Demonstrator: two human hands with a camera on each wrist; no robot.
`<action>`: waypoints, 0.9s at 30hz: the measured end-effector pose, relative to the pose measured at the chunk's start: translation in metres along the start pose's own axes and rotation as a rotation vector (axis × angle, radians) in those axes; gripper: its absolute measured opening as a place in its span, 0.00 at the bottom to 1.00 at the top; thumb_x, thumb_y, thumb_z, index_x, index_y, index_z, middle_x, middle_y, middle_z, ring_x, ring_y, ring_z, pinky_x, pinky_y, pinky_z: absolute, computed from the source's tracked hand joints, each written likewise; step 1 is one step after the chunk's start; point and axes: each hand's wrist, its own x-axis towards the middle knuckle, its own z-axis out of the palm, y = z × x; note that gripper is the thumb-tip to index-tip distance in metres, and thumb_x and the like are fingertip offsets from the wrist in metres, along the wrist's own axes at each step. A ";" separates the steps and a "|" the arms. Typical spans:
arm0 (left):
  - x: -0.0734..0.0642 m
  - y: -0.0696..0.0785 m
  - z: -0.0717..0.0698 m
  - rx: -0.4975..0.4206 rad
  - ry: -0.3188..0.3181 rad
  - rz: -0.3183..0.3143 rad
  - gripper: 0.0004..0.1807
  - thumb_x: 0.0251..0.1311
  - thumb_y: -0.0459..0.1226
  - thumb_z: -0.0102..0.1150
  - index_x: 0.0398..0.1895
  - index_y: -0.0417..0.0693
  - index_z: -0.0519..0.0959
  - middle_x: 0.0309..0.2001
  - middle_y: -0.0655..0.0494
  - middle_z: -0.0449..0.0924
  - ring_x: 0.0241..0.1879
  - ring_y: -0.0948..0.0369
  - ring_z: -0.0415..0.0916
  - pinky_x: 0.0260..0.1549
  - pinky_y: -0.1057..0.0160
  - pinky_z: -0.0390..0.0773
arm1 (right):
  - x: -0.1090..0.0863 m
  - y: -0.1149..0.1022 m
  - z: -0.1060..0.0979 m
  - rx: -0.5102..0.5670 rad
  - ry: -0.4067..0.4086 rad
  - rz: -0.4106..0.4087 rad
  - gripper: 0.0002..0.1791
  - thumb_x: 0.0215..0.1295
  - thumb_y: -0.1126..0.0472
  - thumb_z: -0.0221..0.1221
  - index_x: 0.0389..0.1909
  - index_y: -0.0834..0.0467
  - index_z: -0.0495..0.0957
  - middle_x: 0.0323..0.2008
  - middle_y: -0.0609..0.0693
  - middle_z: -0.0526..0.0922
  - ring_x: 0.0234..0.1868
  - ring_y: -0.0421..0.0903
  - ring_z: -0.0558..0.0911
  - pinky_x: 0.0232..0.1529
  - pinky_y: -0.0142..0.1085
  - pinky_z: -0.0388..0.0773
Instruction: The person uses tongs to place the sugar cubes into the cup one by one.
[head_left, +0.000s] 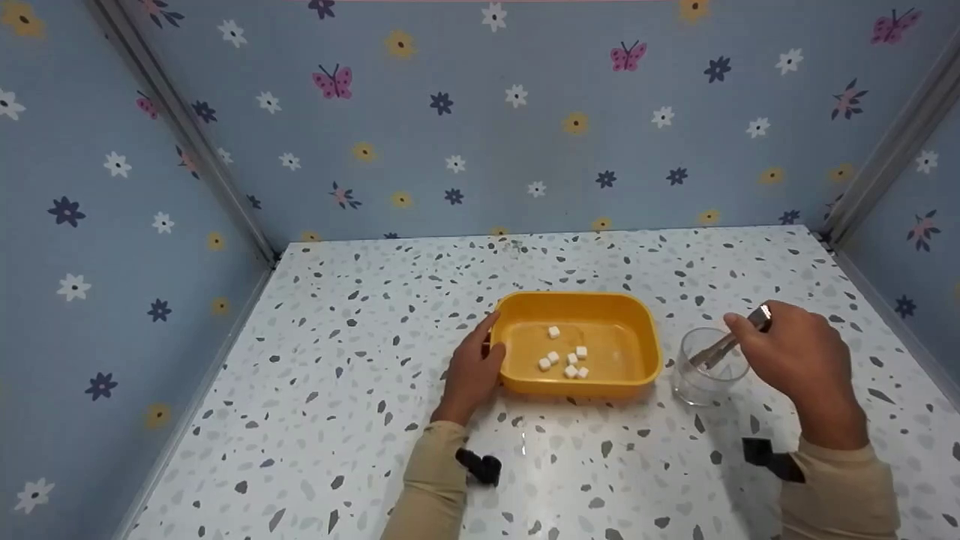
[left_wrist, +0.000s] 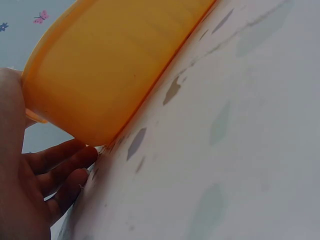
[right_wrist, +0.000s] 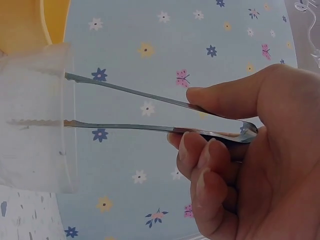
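Currently, with the right hand pinching the tongs, their tips inside the glass, and the left hand gripping the tray, hold the presumably light, springy tongs mid-arm, sparing the likely fragile glass.

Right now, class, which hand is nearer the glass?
Right. The right hand is beside the glass, holding tongs in it; the left hand is farther, at the left end of the tray.

7 cubes lie in tray on table, glass just R of it w/ tips of tongs inside.
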 end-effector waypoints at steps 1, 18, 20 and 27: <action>0.000 0.000 0.000 0.003 0.000 -0.002 0.30 0.71 0.43 0.49 0.76 0.68 0.63 0.69 0.59 0.69 0.58 0.60 0.70 0.62 0.55 0.68 | -0.001 -0.001 -0.001 0.001 0.013 0.001 0.28 0.72 0.39 0.51 0.23 0.58 0.66 0.19 0.51 0.67 0.20 0.50 0.68 0.20 0.41 0.60; 0.000 -0.002 0.001 0.012 0.011 0.009 0.31 0.70 0.42 0.49 0.76 0.68 0.63 0.65 0.58 0.73 0.54 0.60 0.72 0.59 0.54 0.70 | -0.018 -0.011 -0.011 0.023 0.180 -0.064 0.27 0.73 0.42 0.54 0.21 0.57 0.64 0.16 0.49 0.62 0.17 0.49 0.63 0.19 0.41 0.55; 0.000 -0.003 0.001 0.009 0.010 0.007 0.31 0.70 0.42 0.49 0.76 0.68 0.63 0.65 0.58 0.73 0.54 0.60 0.72 0.59 0.54 0.70 | -0.019 -0.013 -0.012 0.024 0.191 -0.065 0.27 0.73 0.42 0.54 0.21 0.56 0.64 0.15 0.49 0.62 0.17 0.49 0.63 0.19 0.41 0.55; 0.000 -0.002 0.001 0.009 0.006 0.006 0.31 0.70 0.43 0.49 0.76 0.69 0.63 0.67 0.58 0.71 0.58 0.59 0.70 0.63 0.52 0.67 | -0.021 -0.015 -0.013 0.044 0.202 -0.062 0.27 0.73 0.42 0.53 0.20 0.56 0.62 0.16 0.49 0.60 0.17 0.49 0.62 0.20 0.41 0.54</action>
